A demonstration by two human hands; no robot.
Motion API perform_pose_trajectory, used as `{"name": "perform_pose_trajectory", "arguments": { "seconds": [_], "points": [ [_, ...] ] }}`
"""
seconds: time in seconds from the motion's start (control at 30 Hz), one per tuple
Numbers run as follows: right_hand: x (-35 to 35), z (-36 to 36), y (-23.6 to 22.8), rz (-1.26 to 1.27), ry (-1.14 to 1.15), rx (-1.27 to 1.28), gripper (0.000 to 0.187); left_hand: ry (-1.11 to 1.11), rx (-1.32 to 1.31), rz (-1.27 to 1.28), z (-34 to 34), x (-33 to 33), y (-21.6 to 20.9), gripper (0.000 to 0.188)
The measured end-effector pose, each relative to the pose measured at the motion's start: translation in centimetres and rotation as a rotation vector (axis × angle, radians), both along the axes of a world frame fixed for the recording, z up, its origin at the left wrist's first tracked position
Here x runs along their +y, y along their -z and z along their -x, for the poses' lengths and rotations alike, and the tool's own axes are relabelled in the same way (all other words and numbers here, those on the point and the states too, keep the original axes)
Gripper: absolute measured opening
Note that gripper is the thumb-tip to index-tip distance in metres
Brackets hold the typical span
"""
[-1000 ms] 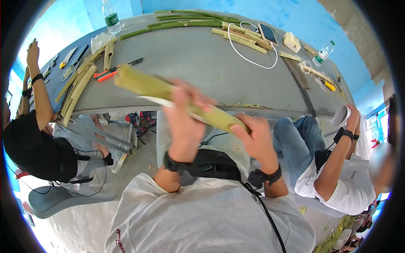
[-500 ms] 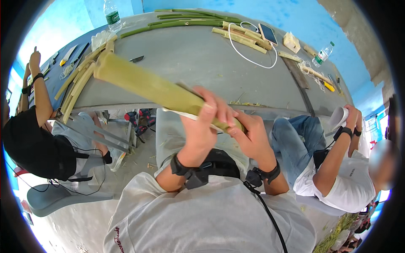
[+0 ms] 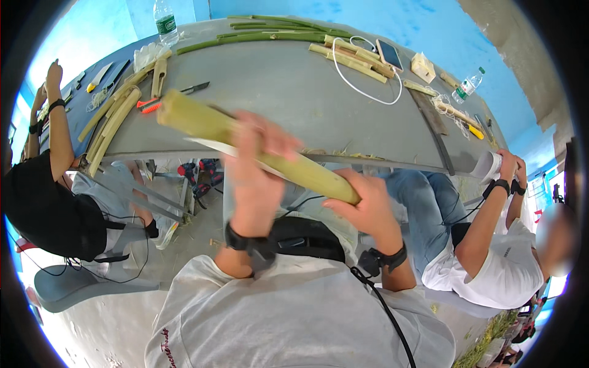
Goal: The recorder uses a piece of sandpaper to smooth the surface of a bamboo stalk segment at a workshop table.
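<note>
A thick yellow-green bamboo tube [image 3: 313, 178] slants across in front of me, its far end up to the left over the table edge. My right hand [image 3: 368, 199] is closed round its near end. Blurred by motion, my left hand [image 3: 254, 159] wraps the tube's middle, with a thin pale sheet [image 3: 211, 146] between palm and bamboo. White shows on the sheet's underside edge; the rest is under my fingers. Just past the tube's far end, an orange-handled knife [image 3: 148, 106] lies on the table.
The grey table [image 3: 270, 80] bears split bamboo pieces [image 3: 113, 122], green stalks [image 3: 270, 35], a phone [image 3: 389, 54] with a white cable and a water bottle [image 3: 469, 86]. People sit on both sides; the right one holds white paper [image 3: 486, 165].
My left hand has slid along the tube toward its far end, away from my right hand. The tube's far end has dropped slightly and shifted right, uncovering the knife's orange handle.
</note>
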State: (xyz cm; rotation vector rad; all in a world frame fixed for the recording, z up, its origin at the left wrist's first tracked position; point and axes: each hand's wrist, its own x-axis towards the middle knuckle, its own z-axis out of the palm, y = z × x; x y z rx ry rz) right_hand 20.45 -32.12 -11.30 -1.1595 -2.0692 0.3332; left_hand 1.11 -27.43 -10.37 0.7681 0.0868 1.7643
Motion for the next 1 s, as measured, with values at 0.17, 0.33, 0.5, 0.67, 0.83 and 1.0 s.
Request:
{"name": "perform_pose_trajectory", "arguments": {
  "seconds": [0.17, 0.33, 0.5, 0.67, 0.83, 1.0],
  "points": [
    [-0.1, -0.6, 0.1, 0.122, 0.006, -0.079, 0.044, -0.087, -0.135, 0.095, 4.0, 1.0, -0.9, 0.032],
    [0.2, 2.5, 0.2, 0.083, 0.006, 0.121, 0.035, 0.111, 0.122, 0.046, -2.4, -1.0, 1.2, 0.031],
    [-0.2, -0.9, 0.9, 0.067, 0.036, -0.041, 0.027, -0.147, 0.067, 0.163, 2.0, 0.0, -0.7, 0.031],
    [-0.3, 0.8, 0.3, 0.14, 0.035, 0.018, 0.027, 0.046, 0.057, 0.129, -1.2, -1.2, 0.7, 0.034],
    [0.0, 0.4, 0.0, 0.118, 0.03, 0.062, 0.027, 0.096, 0.099, 0.042, -1.3, -0.7, 0.4, 0.028],
    [-0.5, -0.9, 0.5, 0.156, 0.011, -0.023, 0.035, -0.029, -0.221, 0.043, 2.9, 0.3, -0.6, 0.026]
  ]
}}
